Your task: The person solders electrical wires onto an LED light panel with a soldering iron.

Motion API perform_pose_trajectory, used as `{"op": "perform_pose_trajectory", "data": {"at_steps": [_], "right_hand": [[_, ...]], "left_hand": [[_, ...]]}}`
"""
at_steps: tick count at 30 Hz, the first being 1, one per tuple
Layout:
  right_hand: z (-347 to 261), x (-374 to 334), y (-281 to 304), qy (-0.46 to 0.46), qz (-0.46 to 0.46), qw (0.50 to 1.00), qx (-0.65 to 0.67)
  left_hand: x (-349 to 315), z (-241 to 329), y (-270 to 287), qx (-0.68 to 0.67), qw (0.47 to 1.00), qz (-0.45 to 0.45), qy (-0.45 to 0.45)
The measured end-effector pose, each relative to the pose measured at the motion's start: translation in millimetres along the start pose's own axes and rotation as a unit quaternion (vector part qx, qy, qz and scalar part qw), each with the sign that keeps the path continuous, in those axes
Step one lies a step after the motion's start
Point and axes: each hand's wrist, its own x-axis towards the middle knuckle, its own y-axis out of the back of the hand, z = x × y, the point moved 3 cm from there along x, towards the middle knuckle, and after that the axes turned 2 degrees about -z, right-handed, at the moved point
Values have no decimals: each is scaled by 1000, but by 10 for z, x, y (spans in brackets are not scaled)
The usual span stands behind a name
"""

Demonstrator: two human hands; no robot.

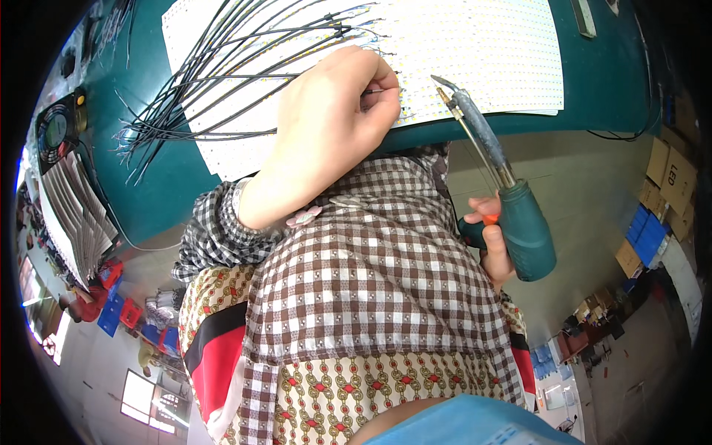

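My left hand rests over a white circuit-board panel dotted with rows of small yellow parts. Its thumb and fingers are pinched on a thin black wire, whose end shows between them near the panel's front edge. Many more black wires fan across the panel from a bundle on the left. In my right hand is a soldering gun with a dark green handle, gripped around its trigger side. A thin feed tube runs along its metal barrel. The bent tip hovers over or near the panel, right of my left hand.
The panel lies on a green table. At the left edge stand a small fan and a stack of white sheets. A metal bar lies at the far right. Cardboard boxes are stacked beyond the table.
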Motion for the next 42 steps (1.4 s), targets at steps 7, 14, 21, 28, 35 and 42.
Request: {"op": "perform_pose_trajectory", "data": {"at_steps": [7, 14, 21, 28, 35, 42], "right_hand": [[5, -52, 10, -18, 6, 1000, 4], [58, -90, 53, -38, -1, 999, 4], [89, -97, 56, -22, 13, 1000, -11], [113, -107, 47, -26, -16, 999, -34], [137, -126, 56, -43, -4, 998, -36], [135, -131, 65, -31, 3, 998, -62]], "left_hand": [[20, 27, -29, 44, 996, 12, -76], [26, 26, -12, -3, 1000, 1, -24], [61, 34, 12, 6, 1000, -16, -22], [62, 33, 10, 1, 1000, -26, -12], [61, 37, 7, 0, 999, -29, -14], [53, 31, 32, 43, 998, -51, -17]]}}
